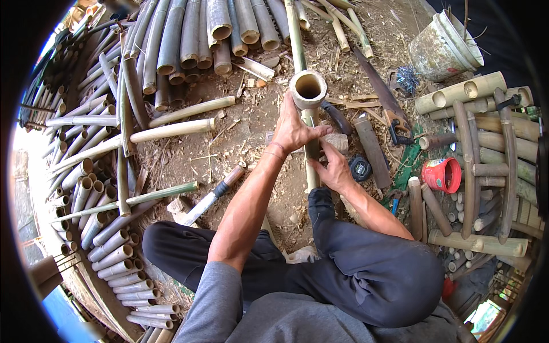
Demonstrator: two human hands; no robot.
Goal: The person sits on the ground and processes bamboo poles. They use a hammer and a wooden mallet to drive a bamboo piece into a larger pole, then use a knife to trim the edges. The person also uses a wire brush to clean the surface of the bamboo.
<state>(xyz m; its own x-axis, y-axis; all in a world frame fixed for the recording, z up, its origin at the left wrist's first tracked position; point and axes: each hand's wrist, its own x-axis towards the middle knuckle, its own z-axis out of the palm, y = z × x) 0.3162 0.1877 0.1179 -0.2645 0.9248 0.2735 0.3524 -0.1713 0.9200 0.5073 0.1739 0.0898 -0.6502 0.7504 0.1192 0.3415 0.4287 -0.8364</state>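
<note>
A long bamboo pole [296, 37] runs away from me, its near end by my dark-shod foot [320, 203]. Across it sits a short, wide bamboo tube [318, 103], its round open mouth facing up toward me. My left hand [293, 128] is closed round the pole just below this tube, fingers reaching up its left side and thumb stretched to the right. Lower down, my right hand [337, 170] grips the pole from the right, thumb and forefinger against it. Behind the pole lies a wooden block [336, 143], partly hidden by my hands.
A machete [209, 203] lies left of my forearm. To the right are a handsaw [380, 86], tape measure [360, 168], flat bamboo strip [372, 150] and red tub [441, 175]. Bamboo tubes [220, 23] are piled ahead and leftward. A dirty white bucket [437, 54] stands far right.
</note>
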